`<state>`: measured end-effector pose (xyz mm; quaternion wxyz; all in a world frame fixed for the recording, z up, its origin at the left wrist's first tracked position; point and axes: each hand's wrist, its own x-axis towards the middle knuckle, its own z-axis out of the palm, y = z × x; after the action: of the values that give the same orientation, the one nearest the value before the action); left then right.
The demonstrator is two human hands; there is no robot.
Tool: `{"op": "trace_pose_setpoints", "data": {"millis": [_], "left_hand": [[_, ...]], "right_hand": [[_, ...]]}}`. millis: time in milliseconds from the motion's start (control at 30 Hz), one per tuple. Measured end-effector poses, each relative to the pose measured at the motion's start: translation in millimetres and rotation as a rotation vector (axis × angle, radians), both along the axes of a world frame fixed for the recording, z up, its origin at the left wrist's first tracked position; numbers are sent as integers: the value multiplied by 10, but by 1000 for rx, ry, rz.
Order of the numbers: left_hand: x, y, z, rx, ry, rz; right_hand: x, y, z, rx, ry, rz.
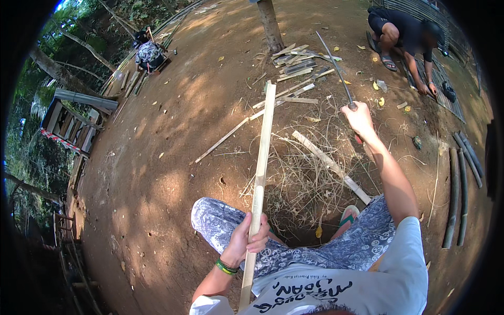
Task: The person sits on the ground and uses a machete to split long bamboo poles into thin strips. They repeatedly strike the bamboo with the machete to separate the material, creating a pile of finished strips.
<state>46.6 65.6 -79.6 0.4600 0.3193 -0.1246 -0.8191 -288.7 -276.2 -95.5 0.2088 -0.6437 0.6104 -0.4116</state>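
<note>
My left hand (248, 239) is closed around the lower part of a long split bamboo strip (264, 134), which stands up in front of me, its top leaning slightly right. Out to the right, my right hand (358, 119) grips the handle of a machete (336, 65). The long, thin blade points up and to the left, away from the bamboo strip. Below it, a second split bamboo piece (328, 161) lies slanted from the ground to my right knee. Thin bamboo shavings (302, 189) are scattered between and ahead of my feet.
A pile of split bamboo pieces (296, 63) lies by a tree trunk (270, 26). Dark bamboo poles (452, 197) rest at the right. A co-worker (407, 39) crouches at the far right over a slatted bamboo panel (446, 97); another person (149, 55) sits far left. A small wooden shelter (71, 123) stands left.
</note>
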Motion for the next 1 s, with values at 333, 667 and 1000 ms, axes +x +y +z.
{"op": "trace_pose_setpoints", "data": {"millis": [333, 667, 1000], "left_hand": [[-48, -591, 216, -230, -177, -15], [-343, -548, 374, -213, -356, -64], [-215, -225, 282, -165, -297, -104]], "right_hand": [[542, 717, 526, -138, 122, 334], [711, 1010, 440, -376, 365, 569], [413, 587, 386, -352, 354, 418]]}}
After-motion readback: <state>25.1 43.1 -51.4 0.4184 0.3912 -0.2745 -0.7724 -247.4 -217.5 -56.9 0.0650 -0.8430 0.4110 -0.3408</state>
